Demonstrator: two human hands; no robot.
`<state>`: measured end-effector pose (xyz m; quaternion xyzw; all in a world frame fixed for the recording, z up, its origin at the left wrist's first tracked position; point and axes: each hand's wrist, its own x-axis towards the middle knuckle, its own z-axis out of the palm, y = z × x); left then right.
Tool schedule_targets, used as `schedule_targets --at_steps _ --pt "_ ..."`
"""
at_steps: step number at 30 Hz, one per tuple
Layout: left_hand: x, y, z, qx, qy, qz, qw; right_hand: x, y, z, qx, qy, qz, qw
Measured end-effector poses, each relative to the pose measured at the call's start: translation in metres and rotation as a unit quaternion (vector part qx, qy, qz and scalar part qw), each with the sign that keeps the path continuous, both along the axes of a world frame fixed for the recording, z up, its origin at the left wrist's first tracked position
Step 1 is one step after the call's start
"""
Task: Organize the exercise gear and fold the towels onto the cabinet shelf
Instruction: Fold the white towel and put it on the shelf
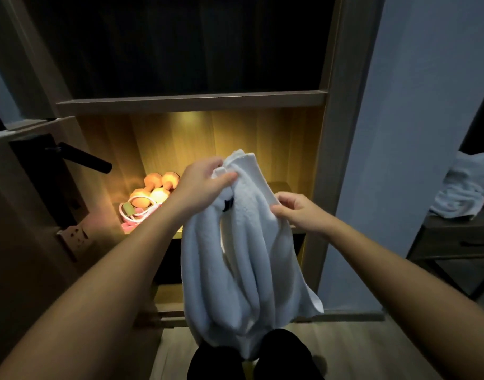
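Towel (243, 256) hangs with its long side straight down before the lit cabinet shelf (280, 187), top corner clamped in the fingers of the higher left hand (205, 179), while the right hand (298, 212) pinches an edge just lower, to the right.

No text, label, brand, number or sign can be read. A small dark tag (228, 205) is seen on the white towel (243, 256), but nothing on it can be made out.
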<state>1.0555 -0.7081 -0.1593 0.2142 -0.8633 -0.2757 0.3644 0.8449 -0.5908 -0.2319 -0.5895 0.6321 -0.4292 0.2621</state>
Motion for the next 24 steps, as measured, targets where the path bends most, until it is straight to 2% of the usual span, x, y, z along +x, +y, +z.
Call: schedule_targets --at_steps 6,12,18,24 --pt "0.016 -0.014 0.009 0.001 0.073 0.051 0.996 -0.011 0.000 -0.077 0.103 0.039 -0.011 0.994" --pt "0.028 -0.028 -0.003 0.030 0.108 0.113 0.987 -0.033 0.035 -0.168 0.250 0.118 -0.074 0.958" --pt "0.028 -0.027 -0.021 0.051 0.126 0.154 0.979 -0.036 0.072 -0.226 0.290 0.096 -0.176 0.936" --pt "0.036 -0.037 -0.015 0.071 0.167 0.198 0.963 -0.050 0.115 -0.260 0.368 0.131 -0.207 0.897"
